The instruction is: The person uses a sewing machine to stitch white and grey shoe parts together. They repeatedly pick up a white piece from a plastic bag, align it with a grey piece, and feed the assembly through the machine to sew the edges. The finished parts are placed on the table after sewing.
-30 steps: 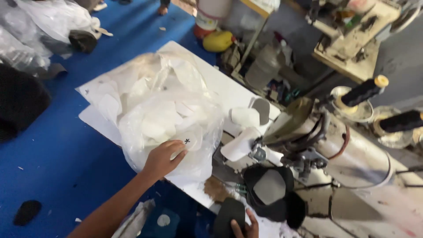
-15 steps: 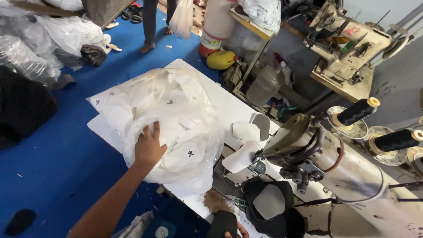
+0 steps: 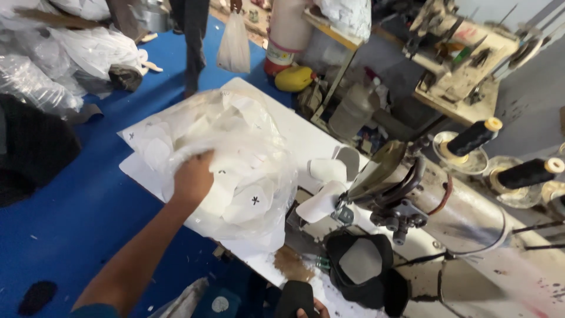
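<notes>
At centre frame our left hand [image 3: 193,176] grips a fold of the clear crinkled plastic bag of white cut fabric pieces [image 3: 226,159], which lies on the white worktable [image 3: 306,138]. We'd judge it best to hold the plastic alone. Our right hand [image 3: 318,308], bottom edge, is mostly hidden; we cannot tell its fingers.

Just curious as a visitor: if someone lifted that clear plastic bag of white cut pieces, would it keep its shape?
Probably not. The clear plastic bag looks thin and crumpled, so it would likely sag. Its white cut pieces lie loose and may shift. The film dents under the left hand.
</notes>
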